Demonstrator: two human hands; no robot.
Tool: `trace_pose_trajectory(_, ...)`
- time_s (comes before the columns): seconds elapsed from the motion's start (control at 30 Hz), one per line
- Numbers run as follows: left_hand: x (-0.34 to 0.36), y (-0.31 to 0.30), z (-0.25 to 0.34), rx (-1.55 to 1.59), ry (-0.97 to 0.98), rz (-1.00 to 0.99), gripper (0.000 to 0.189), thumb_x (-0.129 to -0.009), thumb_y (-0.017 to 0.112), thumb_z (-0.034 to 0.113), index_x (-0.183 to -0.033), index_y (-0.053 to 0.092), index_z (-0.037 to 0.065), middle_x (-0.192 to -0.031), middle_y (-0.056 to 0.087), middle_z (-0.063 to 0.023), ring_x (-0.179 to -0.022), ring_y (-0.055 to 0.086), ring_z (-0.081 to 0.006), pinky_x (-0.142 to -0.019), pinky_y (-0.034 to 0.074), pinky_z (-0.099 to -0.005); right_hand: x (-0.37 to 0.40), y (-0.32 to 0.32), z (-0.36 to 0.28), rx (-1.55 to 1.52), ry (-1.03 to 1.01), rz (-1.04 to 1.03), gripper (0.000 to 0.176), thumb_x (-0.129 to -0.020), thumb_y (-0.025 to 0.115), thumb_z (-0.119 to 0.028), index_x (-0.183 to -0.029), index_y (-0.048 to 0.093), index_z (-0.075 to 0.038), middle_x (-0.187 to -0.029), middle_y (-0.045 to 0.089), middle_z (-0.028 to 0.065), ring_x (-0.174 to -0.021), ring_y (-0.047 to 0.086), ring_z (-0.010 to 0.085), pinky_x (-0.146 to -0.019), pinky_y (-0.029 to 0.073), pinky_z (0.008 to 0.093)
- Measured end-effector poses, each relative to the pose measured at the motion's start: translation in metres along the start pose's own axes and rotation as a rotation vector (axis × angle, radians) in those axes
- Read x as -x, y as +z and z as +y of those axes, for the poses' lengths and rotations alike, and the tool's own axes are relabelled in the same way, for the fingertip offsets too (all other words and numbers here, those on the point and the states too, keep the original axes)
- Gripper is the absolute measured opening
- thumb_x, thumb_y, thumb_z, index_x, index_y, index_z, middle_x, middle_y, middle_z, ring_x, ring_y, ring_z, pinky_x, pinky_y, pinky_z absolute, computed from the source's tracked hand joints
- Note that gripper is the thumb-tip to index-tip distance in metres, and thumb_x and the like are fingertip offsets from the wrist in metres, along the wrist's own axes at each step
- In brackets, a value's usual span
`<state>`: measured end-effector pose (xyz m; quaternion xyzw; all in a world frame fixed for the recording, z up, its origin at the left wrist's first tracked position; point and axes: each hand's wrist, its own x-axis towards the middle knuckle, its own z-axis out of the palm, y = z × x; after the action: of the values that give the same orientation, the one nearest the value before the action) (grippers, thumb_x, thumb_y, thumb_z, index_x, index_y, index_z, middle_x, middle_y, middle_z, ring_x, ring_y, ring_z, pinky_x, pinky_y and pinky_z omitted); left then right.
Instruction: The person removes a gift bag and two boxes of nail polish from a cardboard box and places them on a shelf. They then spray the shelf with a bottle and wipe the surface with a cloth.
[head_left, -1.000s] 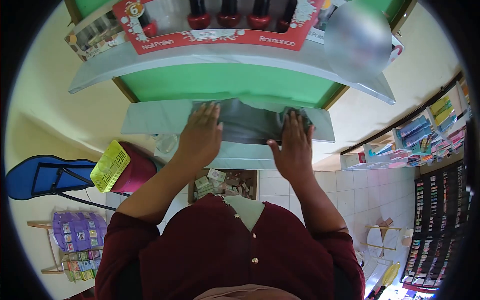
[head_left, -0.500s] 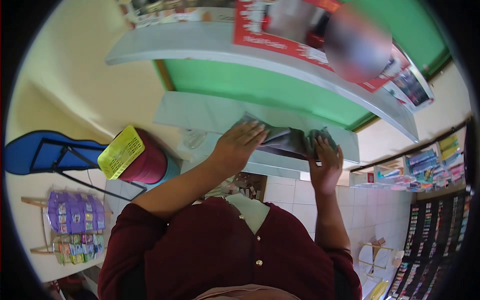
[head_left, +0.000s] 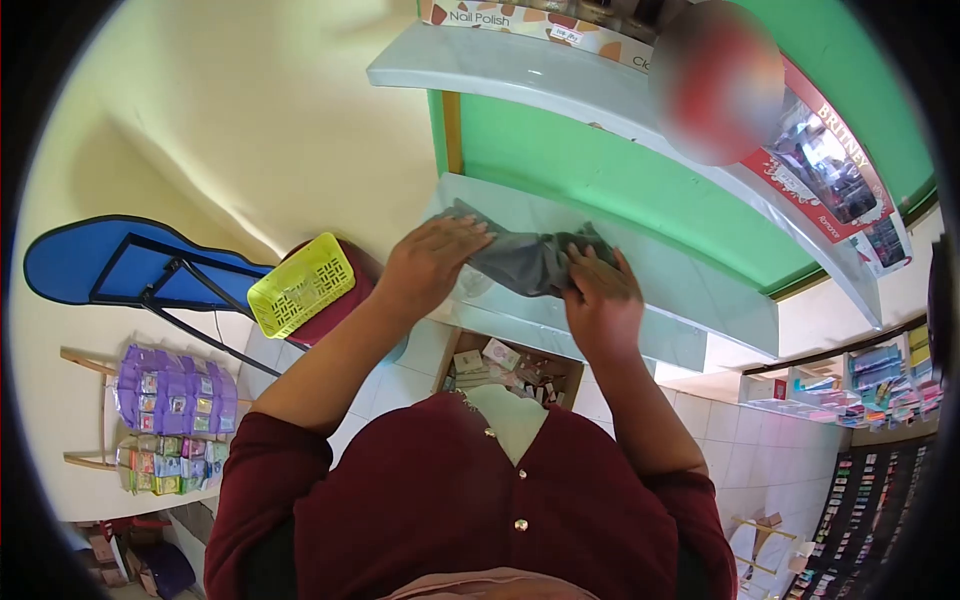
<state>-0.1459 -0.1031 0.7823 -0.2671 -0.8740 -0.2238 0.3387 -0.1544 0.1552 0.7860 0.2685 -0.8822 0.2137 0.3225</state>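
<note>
A dark grey cloth (head_left: 515, 262) stretches between my two hands over a pale marble-patterned shelf (head_left: 690, 290). My left hand (head_left: 432, 262) presses on the cloth's left end, fingers closed over it, near the shelf's left end. At the other end, my right hand (head_left: 605, 300) grips a bunched part of the cloth, its fingers curled into the folds. The cloth's underside and both palms are hidden from view.
Above is a curved shelf (head_left: 520, 85) with a nail polish box (head_left: 590, 45) and a red display box (head_left: 830, 190). A yellow-green basket (head_left: 300, 290) sits on a maroon bin at left, beside a blue folded board (head_left: 75, 262). Below stands an open box of small packages (head_left: 500, 360).
Both hands and the cloth have moved left along the shelf, toward its left end. The view has shifted too, and more of the box below now shows.
</note>
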Motion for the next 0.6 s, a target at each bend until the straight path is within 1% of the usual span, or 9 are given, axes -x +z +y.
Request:
trace_pose_trajectory(0.07,0.004,-0.014,-0.013,-0.019,0.001,-0.043,0.034,-0.079,0.070,-0.001,-0.112,0.070,0.007,-0.112,0.071,-0.0091,-0.113,0.064,-0.0266,-0.098,0.052,-0.0405,-0.009,0.018,-0.015,-0.035,-0.077,-0.003,0.022,-0.075,0.073,-0.008,-0.096,0.072,-0.007,-0.111,0.072,0.0064,-0.105,0.069,0.0246,-0.103,0.046,0.0474)
trace_pose_trajectory(0.1,0.004,-0.021,-0.015,-0.033,-0.064,-0.071,0.036,-0.080,0.069,0.000,-0.115,0.069,0.007,-0.115,0.070,-0.0098,-0.114,0.064,-0.0278,-0.099,0.051,-0.0406,-0.012,0.025,-0.021,-0.030,-0.074,0.001,0.022,-0.075,0.073,-0.008,-0.096,0.072,-0.007,-0.111,0.072,0.0064,-0.105,0.069,0.0246,-0.103,0.046,0.0474)
trace_pose_trajectory(0.17,0.005,-0.028,-0.023,-0.069,-0.120,-0.164,0.038,-0.086,0.066,0.006,-0.124,0.063,0.005,-0.125,0.065,-0.0141,-0.120,0.059,-0.0315,-0.104,0.047,-0.0424,-0.020,0.038,-0.032,0.005,-0.108,-0.111,0.035,-0.083,0.071,-0.023,-0.112,0.068,-0.003,-0.124,0.067,0.0121,-0.115,0.064,0.0273,-0.108,0.040,0.0482)
trace_pose_trajectory(0.2,0.002,-0.027,-0.022,-0.064,-0.109,-0.162,0.038,-0.086,0.066,0.006,-0.124,0.063,0.005,-0.125,0.065,-0.0141,-0.120,0.059,-0.0315,-0.104,0.047,-0.0424,-0.025,0.043,-0.036,0.015,-0.103,-0.104,0.035,-0.083,0.071,-0.023,-0.112,0.068,-0.003,-0.124,0.067,0.0121,-0.115,0.064,0.0273,-0.108,0.040,0.0482)
trace_pose_trajectory(0.27,-0.004,-0.023,-0.017,-0.231,-0.093,-0.210,0.036,-0.091,0.059,0.009,-0.126,0.060,0.001,-0.128,0.062,-0.0181,-0.123,0.056,-0.0336,-0.107,0.044,-0.0436,-0.035,0.051,-0.043,0.178,-0.073,-0.227,0.056,-0.090,0.062,-0.039,-0.128,0.059,0.002,-0.137,0.058,0.0173,-0.127,0.056,0.0307,-0.114,0.032,0.0487)
trace_pose_trajectory(0.3,-0.008,-0.019,-0.017,-0.225,-0.089,-0.209,0.036,-0.091,0.059,0.009,-0.126,0.060,0.001,-0.128,0.062,-0.0181,-0.123,0.056,-0.0336,-0.107,0.044,-0.0436,-0.044,0.050,-0.047,0.193,-0.015,-0.351,0.064,-0.096,0.053,-0.045,-0.137,0.051,0.004,-0.144,0.050,0.0192,-0.135,0.047,0.0328,-0.117,0.024,0.0491)
trace_pose_trajectory(0.37,-0.020,-0.012,-0.025,-0.122,-0.091,-0.281,0.037,-0.093,0.053,0.008,-0.128,0.057,-0.003,-0.130,0.059,-0.0220,-0.126,0.053,-0.0361,-0.109,0.041,-0.0441,-0.056,0.059,-0.044,0.191,0.004,-0.366,0.063,-0.097,0.051,-0.045,-0.137,0.051,0.004,-0.145,0.049,0.0188,-0.136,0.045,0.0326,-0.117,0.023,0.0495)
trace_pose_trajectory(0.47,-0.032,-0.008,-0.029,-0.037,-0.137,-0.301,0.038,-0.091,0.050,0.003,-0.128,0.056,-0.004,-0.130,0.059,-0.0229,-0.127,0.052,-0.0375,-0.108,0.042,-0.0442,-0.071,0.061,-0.043,0.158,0.053,-0.419,0.061,-0.099,0.048,-0.044,-0.138,0.051,0.004,-0.147,0.047,0.0176,-0.138,0.042,0.0320,-0.118,0.022,0.0503)
trace_pose_trajectory(0.6,-0.030,-0.002,-0.023,-0.085,-0.136,-0.261,0.037,-0.092,0.050,0.007,-0.126,0.058,-0.005,-0.131,0.059,-0.0237,-0.127,0.052,-0.0380,-0.110,0.039,-0.0442,-0.061,0.058,-0.042,0.110,0.075,-0.395,0.059,-0.101,0.046,-0.043,-0.137,0.051,0.003,-0.148,0.046,0.0150,-0.140,0.040,0.0314,-0.118,0.022,0.0518)
